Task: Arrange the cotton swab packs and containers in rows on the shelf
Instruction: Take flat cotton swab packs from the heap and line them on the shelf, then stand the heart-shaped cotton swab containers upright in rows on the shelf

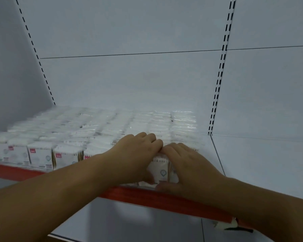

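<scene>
Grip: the left hand [140, 151] and the right hand [186, 165] both hold one pack [160, 169]. The fingers curl over its top and meet there, and the thumbs are at its front.
Place of the pack: between the two palms, at the front of the shelf [234, 163], just behind the red edge [129, 193].
Direction for the coming move: the rows of packs [80, 130] lie behind the grip and to its left. Bare shelf lies to its right. I judge that the pack must go straight back, against the row behind it.
Long axis: the pack stands upright, with its flat face to the person.
Nearer hand: both are on it, the left a little further in.
Look of the pack: white label with a small round mark, white swab heads on top, pale sticks at the side. It is partly hidden, and a second pack may stand under the right hand.
</scene>
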